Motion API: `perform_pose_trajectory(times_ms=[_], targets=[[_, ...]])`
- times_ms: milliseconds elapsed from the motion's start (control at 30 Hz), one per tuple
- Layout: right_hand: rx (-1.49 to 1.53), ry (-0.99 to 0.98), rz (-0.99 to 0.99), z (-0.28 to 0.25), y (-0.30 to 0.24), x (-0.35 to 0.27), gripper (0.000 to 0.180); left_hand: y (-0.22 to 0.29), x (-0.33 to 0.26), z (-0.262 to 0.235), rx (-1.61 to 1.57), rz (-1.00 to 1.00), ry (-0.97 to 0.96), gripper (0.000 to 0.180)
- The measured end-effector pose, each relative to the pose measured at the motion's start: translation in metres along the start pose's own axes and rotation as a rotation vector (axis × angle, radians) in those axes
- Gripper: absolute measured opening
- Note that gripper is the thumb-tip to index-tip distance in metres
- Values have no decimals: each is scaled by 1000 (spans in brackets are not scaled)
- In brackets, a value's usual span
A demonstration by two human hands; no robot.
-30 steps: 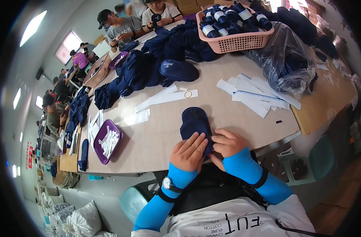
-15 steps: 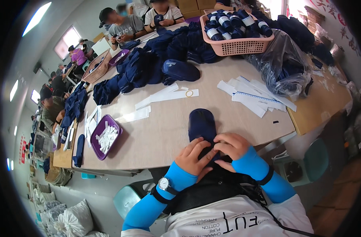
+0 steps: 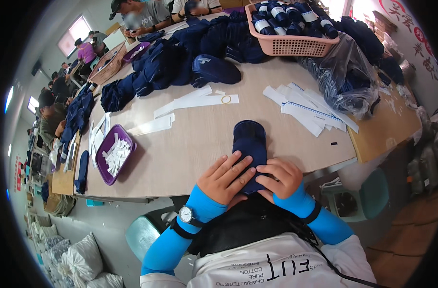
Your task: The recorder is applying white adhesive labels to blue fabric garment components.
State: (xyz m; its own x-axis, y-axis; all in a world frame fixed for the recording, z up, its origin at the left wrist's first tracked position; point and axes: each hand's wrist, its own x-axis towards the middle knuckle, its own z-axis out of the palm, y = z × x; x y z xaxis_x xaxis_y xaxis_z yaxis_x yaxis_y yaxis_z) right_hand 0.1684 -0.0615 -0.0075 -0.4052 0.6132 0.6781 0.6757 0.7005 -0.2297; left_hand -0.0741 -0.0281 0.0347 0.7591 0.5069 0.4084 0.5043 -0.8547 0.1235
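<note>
head view: only camera, looking down at the worktop (image 3: 190,139).
item: dark blue folded cloth (image 3: 249,144) lying on the worktop near edge.
long axis: running straight away from the body, far end free.
left hand (image 3: 224,178): fingers spread flat, pressing the near left part.
right hand (image 3: 279,176): fingers curled, pinching the near right edge.
nearer hand: both touching, about equal.
around: white paper strips (image 3: 307,110) lying well apart, purple tray (image 3: 112,154) sitting to the left.

Bright blue sleeves, a wristwatch on the left wrist, white printed shirt, black apron

A sock (image 3: 250,141) lies on the table (image 3: 195,139), tray (image 3: 114,153) to its left.
</note>
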Motion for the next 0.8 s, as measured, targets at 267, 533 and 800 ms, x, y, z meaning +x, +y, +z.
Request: perform_pose_trajectory(times_ms=[267, 533, 800], targets=[[-41, 92, -48, -1, 3, -10, 29, 7, -5, 31, 51, 103, 329, 48], [17, -22, 177, -6, -8, 14, 15, 14, 6, 18, -110, -152, 208, 31], [-23, -29, 361, 4, -7, 26, 16, 19, 18, 18, -163, -252, 339, 34]])
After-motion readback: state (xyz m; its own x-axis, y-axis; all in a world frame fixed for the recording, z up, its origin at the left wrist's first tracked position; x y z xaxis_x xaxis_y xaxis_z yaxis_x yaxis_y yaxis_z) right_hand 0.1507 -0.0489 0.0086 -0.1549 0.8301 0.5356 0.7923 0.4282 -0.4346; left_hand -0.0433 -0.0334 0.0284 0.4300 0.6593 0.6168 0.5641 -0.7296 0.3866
